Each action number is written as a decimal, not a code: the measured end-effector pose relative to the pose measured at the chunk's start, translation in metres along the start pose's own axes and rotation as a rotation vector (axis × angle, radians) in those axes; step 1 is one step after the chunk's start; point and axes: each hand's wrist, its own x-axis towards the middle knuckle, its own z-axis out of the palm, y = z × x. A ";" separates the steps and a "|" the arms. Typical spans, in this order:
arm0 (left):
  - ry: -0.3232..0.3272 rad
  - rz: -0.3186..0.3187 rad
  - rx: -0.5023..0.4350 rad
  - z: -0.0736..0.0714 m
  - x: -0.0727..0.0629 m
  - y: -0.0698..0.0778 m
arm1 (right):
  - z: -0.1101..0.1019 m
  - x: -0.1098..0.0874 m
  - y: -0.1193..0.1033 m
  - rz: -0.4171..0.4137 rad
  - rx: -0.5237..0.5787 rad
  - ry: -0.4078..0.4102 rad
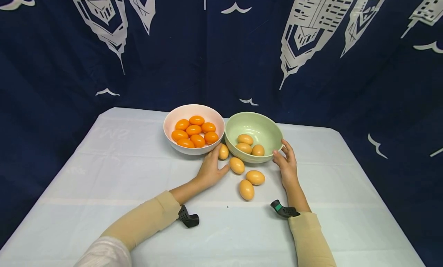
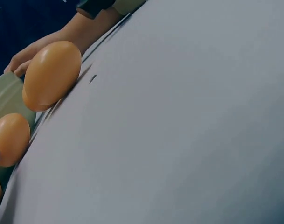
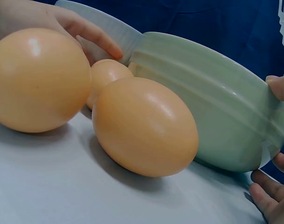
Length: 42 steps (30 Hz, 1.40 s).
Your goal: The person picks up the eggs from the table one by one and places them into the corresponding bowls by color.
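Observation:
My right hand (image 1: 288, 167) holds the light green bowl (image 1: 270, 134) by its right side, thumb at the rim and other fingers lower along the outside wall. Three light brown eggs (image 1: 245, 139) lie inside that bowl. My left hand (image 1: 212, 170) reaches to a light brown egg (image 1: 223, 152) in the gap between the bowls, fingers extended beside it and thumb apart. Whether the fingers touch this egg, I cannot tell. More brown eggs (image 1: 247, 190) lie loose on the table in front of the green bowl; two loom large in the right wrist view.
A pale pink bowl (image 1: 169, 122) with several bright orange eggs (image 1: 194, 130) stands left of the green bowl, close against it. Both sit near the back of the white-covered table (image 1: 121, 151). Behind hangs a dark blue curtain (image 1: 180, 47) with white prints.

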 end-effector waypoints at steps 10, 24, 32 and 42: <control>-0.006 0.031 0.109 0.006 0.011 -0.012 | 0.001 -0.001 -0.001 -0.009 0.003 -0.005; 0.138 0.081 0.175 0.010 0.013 -0.013 | 0.000 0.002 0.001 -0.026 0.017 0.005; 0.116 0.054 0.135 0.008 0.008 -0.013 | 0.001 0.002 0.000 -0.022 0.006 0.000; 0.092 0.015 0.027 -0.004 -0.005 -0.006 | 0.001 0.001 -0.002 -0.024 0.009 0.005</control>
